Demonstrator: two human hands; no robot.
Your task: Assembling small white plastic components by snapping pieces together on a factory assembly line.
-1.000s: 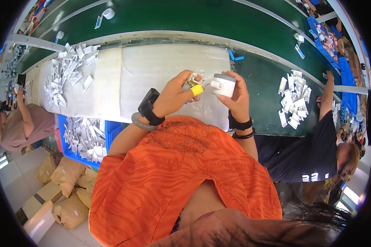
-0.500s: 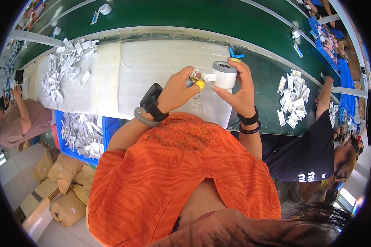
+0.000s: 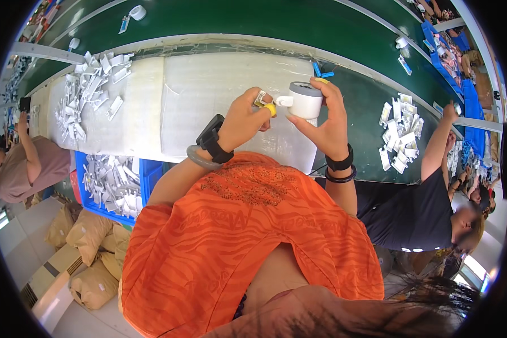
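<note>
My right hand [image 3: 333, 121] grips a white cylindrical housing [image 3: 306, 105] with a grey rim, thumb low on its near side and fingers behind its far side. A small white tab [image 3: 284, 101] sticks out from the housing toward my left hand. My left hand [image 3: 245, 119] is closed around a small whitish piece [image 3: 260, 97], only partly visible between the fingers, so its kind is unclear. Yellow wraps cover a fingertip on each hand. The two hands are apart, above the white-covered worktop [image 3: 208, 101].
White plastic parts lie in piles on the left [image 3: 84, 101] and right [image 3: 401, 134]. A blue bin [image 3: 143, 180] of similar parts stands at the lower left. Small blue pieces [image 3: 321, 71] lie beyond the housing. A green conveyor belt [image 3: 219, 25] runs behind; co-workers sit on both sides.
My left hand has drawn slightly away from the tab, its fingers curling more. The housing has barely shifted. Items on the belt have slid left, and the co-worker at right has moved an arm.
</note>
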